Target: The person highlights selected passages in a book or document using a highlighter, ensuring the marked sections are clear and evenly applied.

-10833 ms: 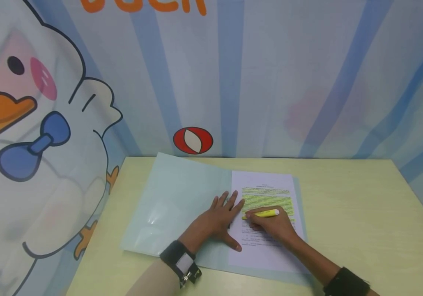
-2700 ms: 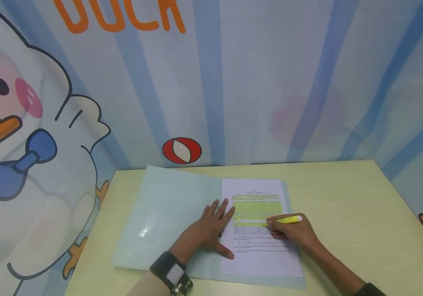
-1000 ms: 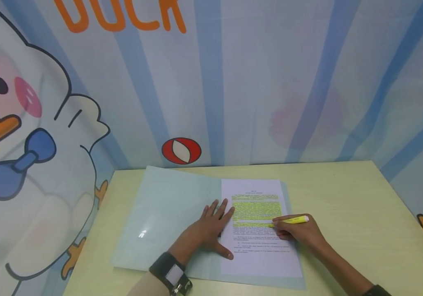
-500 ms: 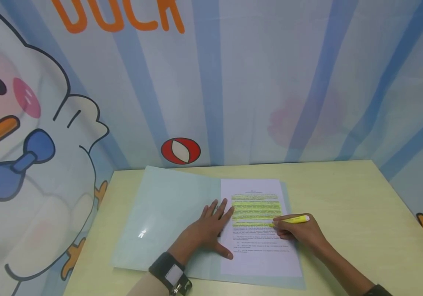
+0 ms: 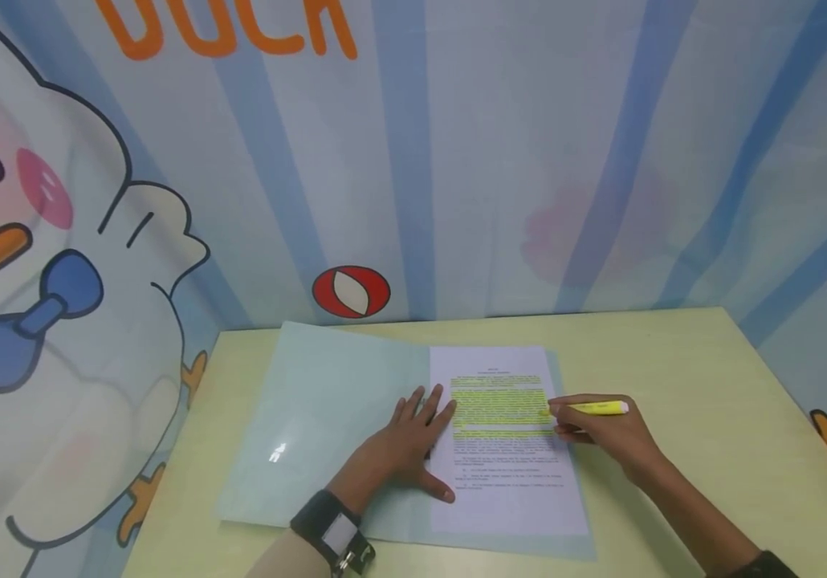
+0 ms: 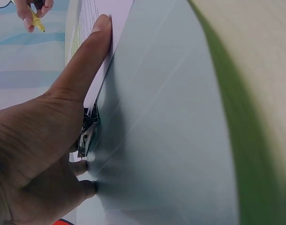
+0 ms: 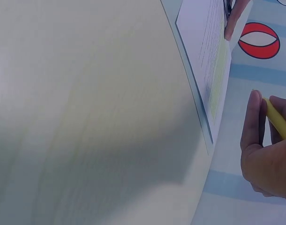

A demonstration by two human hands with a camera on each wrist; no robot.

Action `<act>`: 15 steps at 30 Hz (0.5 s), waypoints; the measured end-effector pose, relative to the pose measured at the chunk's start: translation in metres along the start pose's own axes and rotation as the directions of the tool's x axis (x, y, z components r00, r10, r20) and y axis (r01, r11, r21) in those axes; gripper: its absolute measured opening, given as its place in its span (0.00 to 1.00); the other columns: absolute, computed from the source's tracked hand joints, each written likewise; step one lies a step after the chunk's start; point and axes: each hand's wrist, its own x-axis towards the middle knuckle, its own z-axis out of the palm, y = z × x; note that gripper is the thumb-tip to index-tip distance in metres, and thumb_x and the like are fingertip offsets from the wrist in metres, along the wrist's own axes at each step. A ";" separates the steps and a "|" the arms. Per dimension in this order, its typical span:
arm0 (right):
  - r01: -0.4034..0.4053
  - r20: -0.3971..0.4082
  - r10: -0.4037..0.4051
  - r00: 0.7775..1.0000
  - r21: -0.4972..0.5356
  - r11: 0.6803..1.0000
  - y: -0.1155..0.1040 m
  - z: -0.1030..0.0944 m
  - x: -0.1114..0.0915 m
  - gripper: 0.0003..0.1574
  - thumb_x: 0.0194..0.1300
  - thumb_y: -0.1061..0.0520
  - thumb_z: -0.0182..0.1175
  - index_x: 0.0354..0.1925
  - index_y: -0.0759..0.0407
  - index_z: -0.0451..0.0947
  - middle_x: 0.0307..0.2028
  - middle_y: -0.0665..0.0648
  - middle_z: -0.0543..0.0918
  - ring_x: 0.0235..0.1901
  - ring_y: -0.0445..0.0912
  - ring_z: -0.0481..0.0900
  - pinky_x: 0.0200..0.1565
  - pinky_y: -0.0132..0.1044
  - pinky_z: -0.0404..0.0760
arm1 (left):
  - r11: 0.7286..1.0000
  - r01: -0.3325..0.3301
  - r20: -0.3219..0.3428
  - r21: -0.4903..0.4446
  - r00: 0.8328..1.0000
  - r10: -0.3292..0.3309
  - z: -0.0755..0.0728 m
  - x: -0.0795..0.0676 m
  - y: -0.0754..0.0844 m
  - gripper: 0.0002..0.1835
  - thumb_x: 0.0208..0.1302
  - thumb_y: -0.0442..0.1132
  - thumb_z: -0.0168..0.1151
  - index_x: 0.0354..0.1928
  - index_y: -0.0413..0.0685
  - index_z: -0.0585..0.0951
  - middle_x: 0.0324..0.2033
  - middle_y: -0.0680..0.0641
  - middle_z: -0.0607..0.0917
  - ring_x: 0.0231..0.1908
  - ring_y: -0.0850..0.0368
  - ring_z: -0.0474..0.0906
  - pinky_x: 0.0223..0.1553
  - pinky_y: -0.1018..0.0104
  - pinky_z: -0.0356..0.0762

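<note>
A printed sheet (image 5: 507,510) lies in the right half of an open pale blue folder (image 5: 327,401); yellow highlighting covers its upper lines, with plain text below. My left hand (image 5: 402,453) rests with spread fingers across the fold, thumb and fingertips on the paper's left margin. Under that hand, the left wrist view shows a metal clip mechanism (image 6: 89,129) at the folder's spine. Between thumb and fingers my right hand (image 5: 609,429) pinches a yellow highlighter (image 5: 601,408) at the sheet's right edge. In the right wrist view the highlighter (image 7: 276,118) appears raised off the paper.
The folder lies on a light wooden table (image 5: 688,385). Behind it hangs a striped blue backdrop (image 5: 500,160) with a cartoon duck (image 5: 95,321) and a red ball print (image 5: 351,291). Black bands (image 5: 334,526) are strapped round the wrists.
Over the earlier frames, yellow marking has extended further down the page. Since half a second ago, my right hand has moved right and slightly up with the highlighter. The left hand stays in place.
</note>
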 end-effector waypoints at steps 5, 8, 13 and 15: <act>-0.005 -0.011 0.005 1.000 -0.012 1.000 0.003 0.001 0.002 0.29 0.65 0.56 0.76 0.58 0.74 0.84 0.46 0.56 0.94 0.41 0.45 0.93 0.46 0.40 0.91 | 1.000 0.003 0.005 0.003 1.000 -0.003 0.001 0.001 -0.001 0.75 0.44 0.75 0.80 0.87 0.53 0.48 0.87 0.42 0.41 0.86 0.37 0.36 0.84 0.39 0.44; -0.022 -0.019 0.022 1.000 -0.029 0.999 0.008 0.003 0.004 0.28 0.65 0.56 0.76 0.57 0.73 0.85 0.45 0.55 0.94 0.41 0.44 0.93 0.45 0.38 0.91 | 1.000 0.004 0.009 0.000 1.000 -0.004 0.002 0.001 -0.001 0.75 0.44 0.75 0.80 0.87 0.53 0.48 0.87 0.42 0.41 0.86 0.37 0.36 0.84 0.39 0.43; -0.040 -0.018 0.039 0.999 -0.076 0.996 0.016 0.009 0.006 0.27 0.64 0.53 0.77 0.54 0.70 0.88 0.45 0.58 0.94 0.37 0.43 0.93 0.43 0.36 0.91 | 1.000 0.008 0.012 -0.010 1.000 -0.007 0.002 0.002 -0.001 0.76 0.44 0.74 0.80 0.87 0.54 0.48 0.87 0.43 0.40 0.86 0.37 0.35 0.84 0.39 0.42; -0.039 -0.010 0.038 0.999 -0.094 0.995 0.019 0.011 0.007 0.26 0.64 0.53 0.77 0.53 0.69 0.88 0.44 0.59 0.94 0.36 0.44 0.93 0.42 0.36 0.91 | 1.000 0.005 0.010 -0.014 1.000 -0.005 0.002 0.002 -0.002 0.76 0.44 0.74 0.80 0.87 0.53 0.48 0.87 0.43 0.40 0.86 0.37 0.35 0.84 0.39 0.42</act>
